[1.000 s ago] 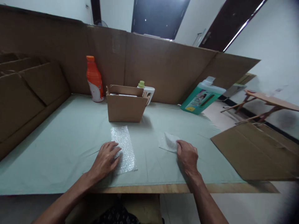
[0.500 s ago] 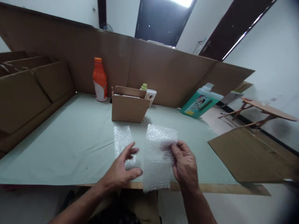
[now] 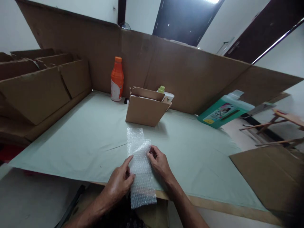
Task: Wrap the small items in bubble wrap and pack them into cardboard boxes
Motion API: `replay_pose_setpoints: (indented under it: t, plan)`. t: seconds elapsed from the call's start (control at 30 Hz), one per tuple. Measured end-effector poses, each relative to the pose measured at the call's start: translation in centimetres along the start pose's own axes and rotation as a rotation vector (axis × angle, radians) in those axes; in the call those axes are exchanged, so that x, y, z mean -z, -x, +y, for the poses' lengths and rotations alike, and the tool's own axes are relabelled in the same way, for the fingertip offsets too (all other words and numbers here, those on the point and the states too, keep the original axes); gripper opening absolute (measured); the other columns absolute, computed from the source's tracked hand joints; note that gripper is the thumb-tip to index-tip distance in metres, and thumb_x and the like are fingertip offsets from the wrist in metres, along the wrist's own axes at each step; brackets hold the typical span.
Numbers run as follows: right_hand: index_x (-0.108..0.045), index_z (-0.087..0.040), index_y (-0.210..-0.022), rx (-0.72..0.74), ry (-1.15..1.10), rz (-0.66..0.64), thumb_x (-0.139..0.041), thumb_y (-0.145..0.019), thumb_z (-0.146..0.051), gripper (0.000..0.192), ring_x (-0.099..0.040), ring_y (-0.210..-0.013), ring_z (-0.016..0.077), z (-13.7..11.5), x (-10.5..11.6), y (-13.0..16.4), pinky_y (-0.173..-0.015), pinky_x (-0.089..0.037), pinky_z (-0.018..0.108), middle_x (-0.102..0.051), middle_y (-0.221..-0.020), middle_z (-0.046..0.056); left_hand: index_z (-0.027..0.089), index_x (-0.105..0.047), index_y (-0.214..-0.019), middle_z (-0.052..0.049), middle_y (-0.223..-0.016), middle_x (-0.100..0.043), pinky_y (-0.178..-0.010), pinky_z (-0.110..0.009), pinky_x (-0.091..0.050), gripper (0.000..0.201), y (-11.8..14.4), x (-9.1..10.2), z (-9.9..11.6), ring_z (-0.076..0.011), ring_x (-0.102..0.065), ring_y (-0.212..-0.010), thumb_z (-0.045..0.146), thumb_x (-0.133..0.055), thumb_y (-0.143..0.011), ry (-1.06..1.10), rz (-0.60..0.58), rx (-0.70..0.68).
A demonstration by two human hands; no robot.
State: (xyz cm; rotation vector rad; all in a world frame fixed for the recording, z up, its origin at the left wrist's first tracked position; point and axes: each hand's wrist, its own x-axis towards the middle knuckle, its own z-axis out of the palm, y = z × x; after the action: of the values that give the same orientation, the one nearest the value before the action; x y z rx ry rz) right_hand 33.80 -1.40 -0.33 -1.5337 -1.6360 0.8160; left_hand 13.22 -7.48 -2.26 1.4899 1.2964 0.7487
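Note:
A sheet of bubble wrap hangs partly over the table's front edge. Its upper part overlaps a second, smaller piece of bubble wrap lying flat on the cloth. My right hand pinches the upper right edge of the front sheet between thumb and fingers. At the sheet's left edge is my left hand, thumb and index finger apart; whether it touches the sheet is hard to tell. Just beyond stands an open cardboard box with flaps up; its contents are hidden.
Behind the box a green-capped white bottle shows partly. An orange bottle stands left of it, a green liquid jug leans at the right. Cardboard boxes line the left side. A tall cardboard wall closes the back.
My right hand has carried the bubble wrap sheet left, over the smaller piece. My left hand has come to the sheet's left edge. The view has turned slightly left.

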Motion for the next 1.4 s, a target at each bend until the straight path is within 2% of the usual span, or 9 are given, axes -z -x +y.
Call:
replay_pose_setpoints:
  t: [0.1, 0.27, 0.37, 0.5, 0.67, 0.77, 0.9, 1.13, 1.4]
  plan:
    - [-0.065, -0.02, -0.103, 0.009, -0.109, -0.044, -0.066, -0.078, -0.037, 0.03, -0.056, -0.068, 0.0153, -0.4, 0.3, -0.8, -0.065, -0.046, 0.027, -0.063, -0.078, -0.002, 0.022, -0.058, -0.136, -0.006, -0.091, -0.069, -0.076, -0.033, -0.049, 0.05, 0.6, -0.2, 0.4, -0.0209, -0.063, -0.079, 0.024, -0.049, -0.087, -0.126, 0.035, -0.121]
    - [-0.062, -0.019, -0.115, -0.003, -0.289, 0.03, -0.068, -0.079, -0.044, 0.044, -0.057, -0.065, 0.0144, -0.6, -0.5, -2.5, -0.063, -0.046, 0.027, -0.059, -0.073, -0.003, 0.028, -0.064, -0.129, -0.008, -0.105, -0.073, -0.082, -0.035, -0.054, 0.044, 1.2, -0.3, 0.5, -0.0233, -0.068, -0.089, 0.023, -0.047, -0.088, -0.177, 0.062, -0.22]
    - [-0.064, -0.02, -0.119, 0.042, -0.062, 0.039, -0.064, -0.08, -0.036, 0.042, -0.059, -0.07, 0.017, 0.2, -1.4, -3.0, -0.07, -0.048, 0.031, -0.064, -0.078, 0.0, 0.024, -0.065, -0.129, -0.01, -0.104, -0.075, -0.082, -0.036, -0.053, 0.045, 0.9, 0.1, 0.5, -0.0244, -0.069, -0.086, 0.025, -0.049, -0.087, -0.198, 0.033, -0.138]
    - [-0.067, -0.02, -0.118, 0.122, 0.341, 0.052, -0.063, -0.078, -0.03, 0.042, -0.063, -0.082, 0.0231, 0.8, -1.3, -3.1, -0.085, -0.048, 0.039, -0.07, -0.086, 0.005, 0.017, -0.067, -0.127, -0.011, -0.087, -0.075, -0.078, -0.039, -0.051, 0.047, 0.3, 0.6, 0.7, -0.0269, -0.068, -0.077, 0.029, -0.052, -0.084, -0.259, -0.056, 0.009]
    - [-0.066, -0.018, -0.121, 0.099, 0.511, 0.0, -0.06, -0.086, -0.036, 0.04, -0.065, -0.087, 0.0247, 0.0, -0.7, -6.3, -0.083, -0.048, 0.037, -0.072, -0.103, 0.01, 0.016, -0.068, -0.127, -0.011, -0.087, -0.075, -0.077, -0.039, -0.049, 0.049, -0.1, 0.7, 1.1, -0.0274, -0.067, -0.078, 0.03, -0.051, -0.084, -0.285, -0.095, 0.025]
    - [-0.068, -0.017, -0.115, 0.08, 0.55, -0.022, -0.062, -0.086, -0.035, 0.035, -0.065, -0.089, 0.0264, -0.5, -1.7, -9.3, -0.08, -0.046, 0.035, -0.073, -0.102, 0.012, 0.016, -0.068, -0.127, -0.011, -0.088, -0.075, -0.077, -0.038, -0.049, 0.049, 0.0, 0.5, 0.8, -0.0266, -0.067, -0.077, 0.029, -0.051, -0.083, -0.293, -0.092, 0.032]
    - [-0.071, -0.022, -0.1, 0.055, 0.544, -0.019, -0.06, -0.084, -0.022, 0.019, -0.066, -0.081, 0.023, -0.2, -3.2, -11.8, -0.071, -0.043, 0.029, -0.075, -0.089, 0.006, 0.018, -0.07, -0.123, -0.01, -0.093, -0.076, -0.079, -0.037, -0.05, 0.045, -0.3, 0.5, 0.4, -0.0246, -0.067, -0.077, 0.029, -0.052, -0.083, -0.295, -0.035, -0.002]
    - [-0.068, -0.018, -0.108, -0.072, 0.553, 0.155, -0.052, -0.087, -0.018, 0.026, -0.065, -0.081, 0.021, 1.5, -1.7, -12.6, -0.067, -0.037, 0.027, -0.074, -0.093, 0.007, 0.018, -0.067, -0.128, -0.008, -0.094, -0.075, -0.083, -0.035, -0.051, 0.049, -3.3, 2.2, 1.9, -0.0235, -0.067, -0.083, 0.019, -0.049, -0.082, -0.449, -0.048, -0.059]
    - [-0.069, -0.021, -0.101, -0.071, 0.498, 0.197, -0.059, -0.082, -0.02, 0.022, -0.062, -0.075, 0.0193, 2.5, -1.6, -12.7, -0.063, -0.034, 0.026, -0.071, -0.083, 0.003, 0.018, -0.068, -0.125, -0.006, -0.083, -0.073, -0.077, -0.034, -0.05, 0.051, -4.6, 2.5, 1.4, -0.022, -0.066, -0.075, 0.014, -0.048, -0.079, -0.495, -0.06, -0.072]
